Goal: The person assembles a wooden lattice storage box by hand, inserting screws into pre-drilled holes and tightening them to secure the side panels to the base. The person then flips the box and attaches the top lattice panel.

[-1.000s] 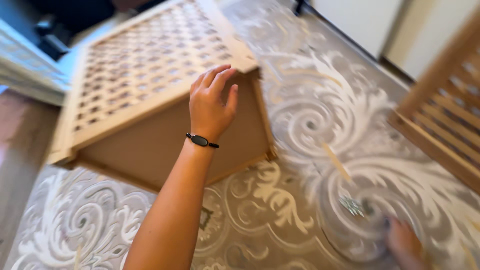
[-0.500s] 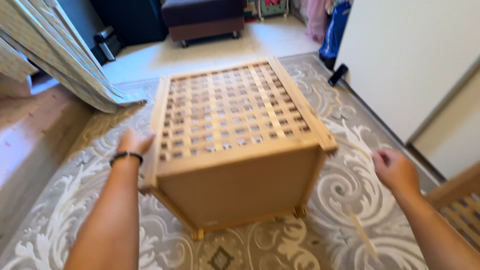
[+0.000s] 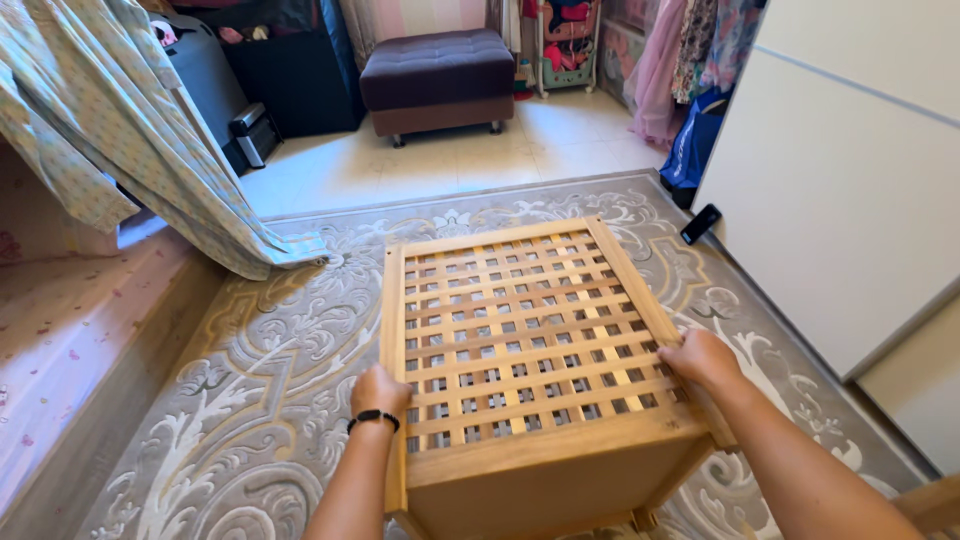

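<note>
While both hands are on it, the light wooden box-shaped unit with a square lattice panel facing up [image 3: 530,340] sits on the grey carpet with pale scroll ornament [image 3: 280,360], roughly at the carpet's middle and close in front of the person. Left hand [image 3: 380,392], wearing a black wristband [image 3: 374,418], grips the left frame rail near the front corner, fingers curled over the edge. Right hand [image 3: 703,358] is closed on the right frame rail at a matching point, thumb on top. Grasp is firm on both sides; neither hand is released.

Surroundings noted: a white cabinet front [image 3: 850,190] stands to the right of the carpet. A small black flat device [image 3: 701,223] lies on the carpet edge just beside that cabinet. A dark purple upholstered footstool on castors [image 3: 437,78] stands on the pale tiled floor [image 3: 440,165] beyond the carpet, well apart from the unit. A light patterned fabric [image 3: 150,140] hangs at left, its lower end touching the carpet
</note>
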